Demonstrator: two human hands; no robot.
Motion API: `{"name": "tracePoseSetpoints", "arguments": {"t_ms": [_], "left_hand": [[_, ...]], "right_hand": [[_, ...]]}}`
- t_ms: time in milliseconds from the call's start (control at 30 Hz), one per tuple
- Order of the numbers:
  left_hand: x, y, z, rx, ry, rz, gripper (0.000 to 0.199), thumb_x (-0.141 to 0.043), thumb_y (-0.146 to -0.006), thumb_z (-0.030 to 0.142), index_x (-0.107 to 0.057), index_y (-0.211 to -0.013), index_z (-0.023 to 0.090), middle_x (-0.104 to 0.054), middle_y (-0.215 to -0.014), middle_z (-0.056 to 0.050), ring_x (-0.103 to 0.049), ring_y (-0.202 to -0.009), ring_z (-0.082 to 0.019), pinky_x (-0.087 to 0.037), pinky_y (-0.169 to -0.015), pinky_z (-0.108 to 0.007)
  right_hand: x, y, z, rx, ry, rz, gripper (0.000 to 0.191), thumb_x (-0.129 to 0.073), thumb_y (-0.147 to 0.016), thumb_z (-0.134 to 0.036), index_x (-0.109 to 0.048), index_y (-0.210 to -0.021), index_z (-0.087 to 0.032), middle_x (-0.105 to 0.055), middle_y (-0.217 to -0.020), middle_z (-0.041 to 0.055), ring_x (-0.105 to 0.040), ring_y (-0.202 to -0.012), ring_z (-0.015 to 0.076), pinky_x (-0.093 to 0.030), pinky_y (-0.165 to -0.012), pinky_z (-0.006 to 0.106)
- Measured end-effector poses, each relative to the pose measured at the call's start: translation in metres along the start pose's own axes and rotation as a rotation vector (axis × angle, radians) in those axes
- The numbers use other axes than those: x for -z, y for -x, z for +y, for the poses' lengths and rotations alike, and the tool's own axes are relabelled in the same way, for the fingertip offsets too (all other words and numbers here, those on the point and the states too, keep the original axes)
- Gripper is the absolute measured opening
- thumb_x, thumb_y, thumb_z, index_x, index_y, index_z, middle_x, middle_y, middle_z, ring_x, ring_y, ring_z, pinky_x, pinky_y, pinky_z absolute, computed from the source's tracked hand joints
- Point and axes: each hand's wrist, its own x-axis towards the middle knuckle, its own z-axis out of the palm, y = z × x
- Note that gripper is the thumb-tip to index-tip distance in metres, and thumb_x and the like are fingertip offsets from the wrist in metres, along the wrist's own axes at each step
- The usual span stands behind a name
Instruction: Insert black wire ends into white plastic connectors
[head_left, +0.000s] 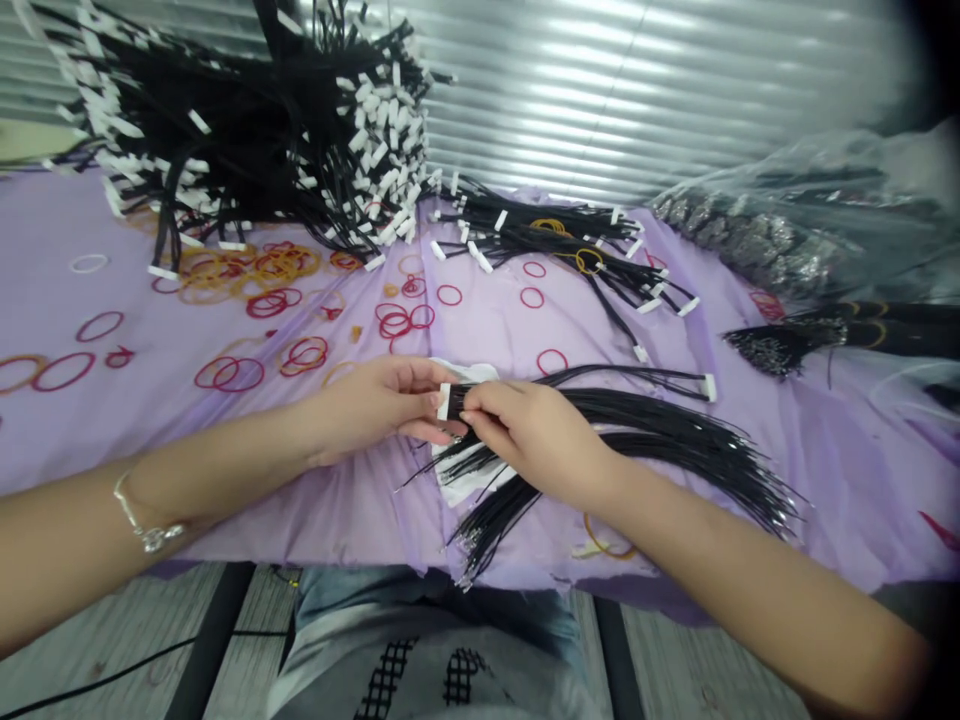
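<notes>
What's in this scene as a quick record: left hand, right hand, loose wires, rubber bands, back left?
Left hand: holding a white connector
Right hand: fingertips pinched at black wires just beside that connector
Loose wires: black bundles on the purple cover
Rubber bands: red and yellow, scattered
Back left: large pile of black wires with white connectors

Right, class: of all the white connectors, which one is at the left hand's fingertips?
The connector between the left hand and the right hand; the others are away from both hands, in the pile or on the cloth.
</notes>
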Motion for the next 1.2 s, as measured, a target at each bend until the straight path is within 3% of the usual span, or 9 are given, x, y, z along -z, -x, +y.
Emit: {"name": "tracePoseSetpoints", "arguments": {"t_ms": [133, 233, 333, 400, 567, 700, 800, 1000, 1200], "left_hand": [[-0.001, 0.003, 0.002, 0.010, 0.037, 0.052, 0.011, -0.059, -0.082, 0.007, -0.064, -0.091, 0.011, -0.070, -0.085, -0.006, -0.069, -0.076, -0.013, -0.056, -0.064, -0.016], [0.001, 0.005, 0.002, -0.004, 0.041, 0.047, 0.012, -0.058, -0.084, 0.009, -0.061, -0.095, 0.013, -0.066, -0.066, -0.002, -0.066, -0.056, -0.011, -0.055, -0.050, -0.016], [0.003, 0.006, 0.001, -0.048, 0.015, 0.053, 0.014, -0.053, -0.086, 0.009, -0.058, -0.098, 0.013, -0.062, -0.059, 0.000, -0.060, -0.044, -0.010, -0.050, -0.039, -0.016], [0.003, 0.006, 0.001, -0.094, 0.015, 0.097, 0.014, -0.053, -0.085, 0.007, -0.058, -0.097, 0.012, -0.067, -0.069, -0.003, -0.065, -0.052, -0.011, -0.050, -0.040, -0.015], [0.002, 0.005, -0.001, -0.294, 0.030, 0.141, 0.010, -0.063, -0.079, 0.010, -0.062, -0.089, 0.012, -0.069, -0.076, -0.003, -0.070, -0.070, -0.015, -0.056, -0.060, -0.019], [0.005, 0.004, -0.003, -0.450, 0.074, 0.105, 0.020, -0.072, -0.075, 0.025, -0.067, -0.090, 0.013, -0.071, -0.079, -0.005, -0.070, -0.077, -0.017, -0.056, -0.077, -0.027], [0.007, -0.001, -0.006, -0.429, 0.111, 0.108, 0.025, -0.073, -0.073, 0.034, -0.071, -0.081, 0.010, -0.070, -0.072, -0.006, -0.069, -0.069, -0.016, -0.056, -0.072, -0.027], [-0.002, -0.010, -0.011, -0.380, 0.140, 0.177, 0.035, -0.079, -0.063, 0.010, -0.069, -0.096, 0.013, -0.070, -0.101, -0.007, -0.068, -0.076, -0.013, -0.055, -0.077, -0.026], [-0.004, -0.005, -0.007, -0.428, 0.286, 0.237, 0.040, -0.073, -0.064, -0.002, -0.065, -0.101, 0.011, -0.071, -0.095, -0.007, -0.067, -0.074, -0.011, -0.054, -0.072, -0.022]], "right_hand": [[-0.001, 0.000, -0.002, 0.026, -0.003, 0.053, 0.015, -0.043, -0.089, -0.019, -0.057, -0.087, -0.015, -0.062, -0.078, 0.0051, -0.054, -0.069, 0.0144, -0.036, -0.063, 0.025], [0.000, 0.002, -0.002, 0.072, -0.069, 0.169, 0.013, -0.048, -0.086, -0.019, -0.058, -0.094, -0.015, -0.061, -0.087, 0.0068, -0.055, -0.079, 0.0155, -0.042, -0.072, 0.027], [0.006, 0.004, 0.010, 0.096, -0.006, 0.278, 0.044, -0.061, -0.078, -0.025, -0.051, -0.119, -0.013, -0.051, -0.120, 0.0159, -0.047, -0.112, 0.0242, -0.039, -0.094, 0.038], [0.012, 0.004, 0.023, 0.075, 0.063, 0.216, 0.062, -0.065, -0.075, -0.031, -0.044, -0.131, -0.015, -0.043, -0.133, 0.0179, -0.040, -0.123, 0.0298, -0.034, -0.099, 0.047], [0.024, -0.002, 0.046, 0.094, 0.087, 0.140, 0.019, -0.055, -0.081, -0.019, -0.062, -0.099, -0.015, -0.067, -0.095, 0.0077, -0.059, -0.092, 0.0215, -0.040, -0.088, 0.040], [0.026, -0.006, 0.047, 0.127, 0.097, 0.295, 0.018, -0.055, -0.078, -0.009, -0.064, -0.092, -0.015, -0.068, -0.088, 0.0062, -0.060, -0.084, 0.0189, -0.042, -0.080, 0.034], [0.024, -0.006, 0.048, 0.172, 0.097, 0.401, 0.018, -0.054, -0.080, -0.009, -0.068, -0.089, -0.016, -0.068, -0.086, 0.0057, -0.061, -0.081, 0.0168, -0.044, -0.076, 0.030], [0.022, -0.004, 0.049, 0.222, 0.100, 0.618, 0.022, -0.053, -0.079, -0.009, -0.072, -0.084, -0.020, -0.065, -0.087, 0.0056, -0.059, -0.082, 0.0172, -0.045, -0.074, 0.033], [0.020, -0.006, 0.048, 0.291, 0.169, 0.663, 0.017, -0.060, -0.077, -0.015, -0.070, -0.090, -0.019, -0.059, -0.085, 0.0059, -0.056, -0.083, 0.0186, -0.046, -0.075, 0.034]]}}
